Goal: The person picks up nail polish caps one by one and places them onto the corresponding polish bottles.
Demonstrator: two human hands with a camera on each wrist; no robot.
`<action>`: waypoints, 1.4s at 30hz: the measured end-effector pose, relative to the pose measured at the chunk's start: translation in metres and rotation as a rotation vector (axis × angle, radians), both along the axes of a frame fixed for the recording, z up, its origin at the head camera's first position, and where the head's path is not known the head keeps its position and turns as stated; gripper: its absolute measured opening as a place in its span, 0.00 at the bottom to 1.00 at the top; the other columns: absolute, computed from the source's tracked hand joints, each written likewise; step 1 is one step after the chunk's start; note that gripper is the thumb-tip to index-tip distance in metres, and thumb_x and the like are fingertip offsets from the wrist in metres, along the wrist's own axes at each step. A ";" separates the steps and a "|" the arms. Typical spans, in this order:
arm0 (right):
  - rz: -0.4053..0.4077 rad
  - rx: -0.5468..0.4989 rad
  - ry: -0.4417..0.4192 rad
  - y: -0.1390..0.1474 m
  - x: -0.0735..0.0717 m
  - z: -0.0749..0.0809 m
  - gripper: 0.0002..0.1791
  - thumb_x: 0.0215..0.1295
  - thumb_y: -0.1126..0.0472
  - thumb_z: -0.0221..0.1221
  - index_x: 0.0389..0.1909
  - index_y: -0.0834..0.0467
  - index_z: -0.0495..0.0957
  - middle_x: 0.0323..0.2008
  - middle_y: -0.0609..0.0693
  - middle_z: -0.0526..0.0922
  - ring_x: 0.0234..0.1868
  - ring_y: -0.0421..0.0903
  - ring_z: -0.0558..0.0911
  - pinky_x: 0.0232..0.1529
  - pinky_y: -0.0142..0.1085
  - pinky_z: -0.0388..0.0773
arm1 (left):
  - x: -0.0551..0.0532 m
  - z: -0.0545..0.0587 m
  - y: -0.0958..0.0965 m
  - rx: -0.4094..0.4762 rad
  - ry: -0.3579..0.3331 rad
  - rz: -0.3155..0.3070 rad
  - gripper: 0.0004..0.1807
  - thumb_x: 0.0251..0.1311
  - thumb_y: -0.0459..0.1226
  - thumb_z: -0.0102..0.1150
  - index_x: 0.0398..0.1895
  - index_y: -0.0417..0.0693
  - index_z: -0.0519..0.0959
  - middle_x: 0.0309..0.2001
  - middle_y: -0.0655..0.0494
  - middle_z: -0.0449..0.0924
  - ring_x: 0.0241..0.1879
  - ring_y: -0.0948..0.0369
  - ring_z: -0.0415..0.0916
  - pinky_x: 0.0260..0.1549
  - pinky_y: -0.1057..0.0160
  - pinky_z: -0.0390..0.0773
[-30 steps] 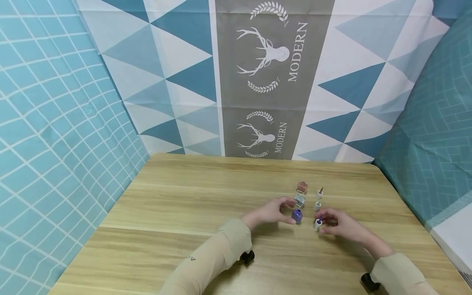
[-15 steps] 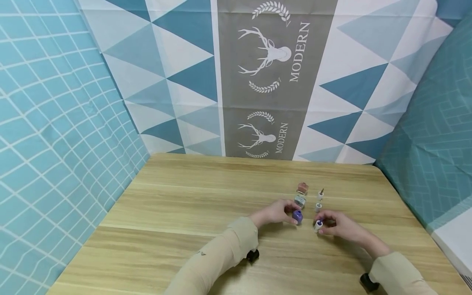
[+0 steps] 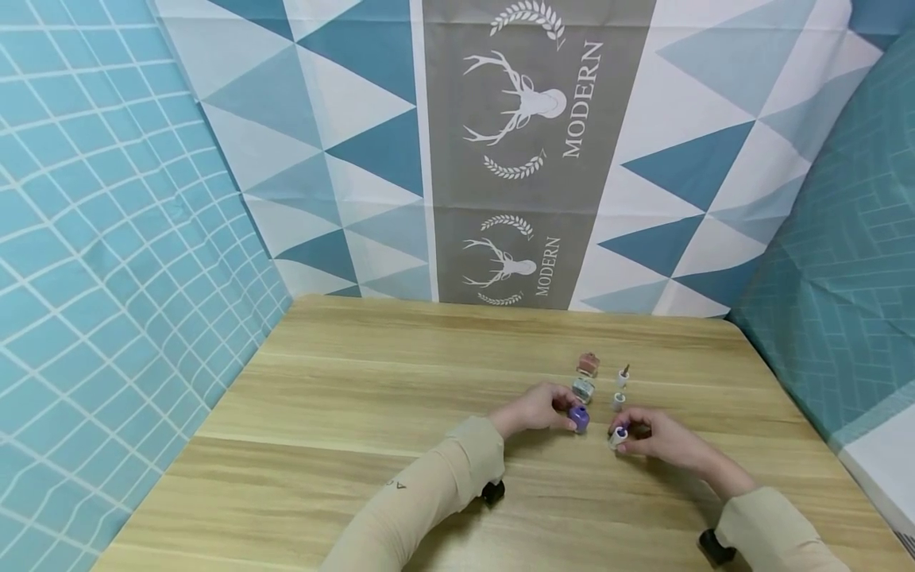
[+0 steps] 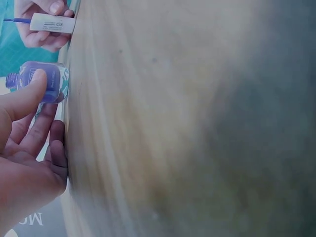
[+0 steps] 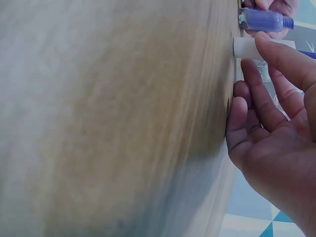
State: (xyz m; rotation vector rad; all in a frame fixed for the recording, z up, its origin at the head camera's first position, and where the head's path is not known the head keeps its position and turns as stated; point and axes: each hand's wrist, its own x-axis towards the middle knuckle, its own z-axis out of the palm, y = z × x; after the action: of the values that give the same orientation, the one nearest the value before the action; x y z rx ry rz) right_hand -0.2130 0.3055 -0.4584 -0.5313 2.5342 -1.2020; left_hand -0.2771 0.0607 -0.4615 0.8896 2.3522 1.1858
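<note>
My left hand [image 3: 545, 407] pinches an uncapped nail polish bottle [image 3: 580, 419] filled with purple. In the left wrist view the thumb lies across the front of this bottle [image 4: 55, 91], its threaded neck pointing up. To the right, my right hand [image 3: 661, 437] holds a white nail polish cap [image 3: 618, 436] between thumb and fingers. Its purple-coated brush [image 4: 19, 20] points upward, and the cap's [image 5: 244, 48] closed end is down at the tabletop. Bottle and cap are apart, a short gap between them.
Behind the purple bottle stand a silvery-grey nail polish bottle [image 3: 583, 389] and a reddish-pink one [image 3: 588, 365]. Two more white caps [image 3: 619, 401] stand in a row to their right, the farther cap [image 3: 623, 379] with its brush up. Patterned cloth [image 3: 500, 159] hangs behind the wooden table [image 3: 343, 381].
My left hand has moved slightly right and its thumb and fingers have come together on the purple bottle. The right hand with the cap stays nearly still.
</note>
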 end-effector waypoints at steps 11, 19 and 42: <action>0.005 0.060 0.009 0.000 0.004 0.004 0.15 0.56 0.53 0.65 0.42 0.55 0.77 0.44 0.50 0.79 0.45 0.43 0.77 0.47 0.38 0.74 | 0.009 -0.002 -0.013 0.077 -0.032 0.052 0.14 0.50 0.32 0.68 0.41 0.40 0.79 0.37 0.54 0.81 0.35 0.69 0.74 0.39 0.74 0.74; -0.002 0.053 0.032 0.001 0.011 0.018 0.15 0.58 0.55 0.64 0.42 0.59 0.76 0.42 0.52 0.81 0.43 0.40 0.79 0.39 0.31 0.76 | 0.017 0.010 -0.031 0.105 -0.029 0.090 0.14 0.48 0.30 0.69 0.39 0.40 0.79 0.36 0.52 0.81 0.33 0.67 0.75 0.36 0.74 0.75; -0.046 0.026 0.251 -0.016 0.017 0.106 0.11 0.61 0.60 0.62 0.41 0.59 0.74 0.43 0.55 0.82 0.36 0.35 0.79 0.31 0.31 0.78 | 0.041 0.068 -0.081 0.153 0.052 0.139 0.13 0.50 0.37 0.70 0.39 0.48 0.79 0.34 0.60 0.79 0.36 0.64 0.74 0.34 0.69 0.75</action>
State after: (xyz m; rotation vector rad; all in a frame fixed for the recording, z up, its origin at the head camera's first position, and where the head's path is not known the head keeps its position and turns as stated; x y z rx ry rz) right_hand -0.1958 0.2891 -0.3525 -0.6580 2.7809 -1.1822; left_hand -0.2361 -0.0204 -0.3938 0.8253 2.4247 1.4312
